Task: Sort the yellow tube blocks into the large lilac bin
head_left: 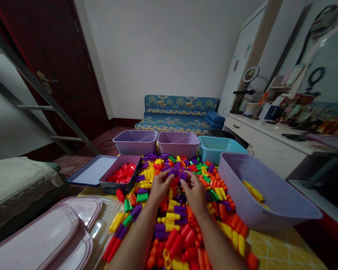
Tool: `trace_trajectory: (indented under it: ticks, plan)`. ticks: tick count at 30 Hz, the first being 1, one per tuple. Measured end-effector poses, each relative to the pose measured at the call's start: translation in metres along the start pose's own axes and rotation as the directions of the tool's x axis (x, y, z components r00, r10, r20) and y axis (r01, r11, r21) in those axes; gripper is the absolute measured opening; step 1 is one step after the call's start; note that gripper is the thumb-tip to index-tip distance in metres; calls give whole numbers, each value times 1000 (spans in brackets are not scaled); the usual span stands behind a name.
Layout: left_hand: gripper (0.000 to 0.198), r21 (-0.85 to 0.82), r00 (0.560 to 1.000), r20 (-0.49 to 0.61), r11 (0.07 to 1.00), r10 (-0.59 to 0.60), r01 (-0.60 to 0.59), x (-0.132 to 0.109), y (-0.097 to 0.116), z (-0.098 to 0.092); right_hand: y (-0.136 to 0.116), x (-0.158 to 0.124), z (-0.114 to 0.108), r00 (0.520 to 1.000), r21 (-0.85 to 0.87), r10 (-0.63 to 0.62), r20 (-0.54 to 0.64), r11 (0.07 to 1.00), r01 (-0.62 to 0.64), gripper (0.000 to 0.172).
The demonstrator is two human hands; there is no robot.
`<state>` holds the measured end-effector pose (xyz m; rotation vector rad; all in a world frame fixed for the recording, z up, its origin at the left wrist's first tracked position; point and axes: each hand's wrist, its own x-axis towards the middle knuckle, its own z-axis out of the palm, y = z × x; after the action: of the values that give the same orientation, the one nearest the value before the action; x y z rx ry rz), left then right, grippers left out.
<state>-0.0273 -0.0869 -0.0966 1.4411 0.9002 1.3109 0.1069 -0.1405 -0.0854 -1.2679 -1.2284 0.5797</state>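
My left hand (161, 185) and my right hand (195, 190) are close together over a heap of plastic building pieces (173, 216) in red, yellow, purple, green and orange. Between my fingertips are purple building pieces (182, 174), pinched from both sides. Whether they are joined or separate I cannot tell, since the fingers partly cover them and the same purple shows behind. Many pieces in the heap are bullet-shaped, some linked into short rows. Small round beads and rings lie below my hands.
Two purple bins (178, 144) and a turquoise bin (222, 150) line the far edge. At right, a large lavender bin (259, 195) holds a few yellow pieces. A box (105, 179) of red pieces stands left, beside a blue-rimmed lid (93, 169). Pale lids (42, 236) lie front left.
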Motion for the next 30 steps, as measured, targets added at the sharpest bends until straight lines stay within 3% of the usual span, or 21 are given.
trace_trajectory:
  ticks: [3, 5, 7, 10, 15, 20, 22, 26, 30]
  plan:
    - [46, 239, 955, -231, 962, 184, -128, 2, -4, -3, -1, 0, 1, 1000, -16, 1, 12, 1000, -1, 36]
    - [53, 374, 935, -215, 908, 282, -188, 2, -5, -4, -2, 1, 1, 1000, -5, 12, 2, 1000, -12, 38]
    - [51, 442, 940, -123, 866, 318, -235, 1, -4, -4, -3, 1, 0, 1000, 38, 27, -16, 999, -27, 43]
    - [39, 483, 953, 6, 833, 304, -269, -1, -3, -4, -3, 1, -1, 998, 103, 45, -44, 994, -41, 50]
    - [39, 540, 979, 121, 817, 162, -202, 0, -6, -3, 0, 2, -3, 998, 60, 54, 44, 997, -57, 38]
    - [51, 604, 981, 26, 779, 192, -169, 1, -14, -1, -4, 4, -3, 994, 132, 95, 54, 986, -101, 46]
    - [46, 619, 980, 27, 767, 197, -171, 1, -15, -1, -5, 5, -3, 991, 150, 130, 33, 980, -134, 47]
    - [31, 637, 978, 58, 747, 201, -191, 2, -13, -3, -4, 5, -2, 983, 153, 181, 1, 972, -179, 34]
    - [27, 552, 972, -1, 810, 237, -197, 3, -11, -4, -2, 6, -1, 987, 147, 161, 23, 976, -163, 25]
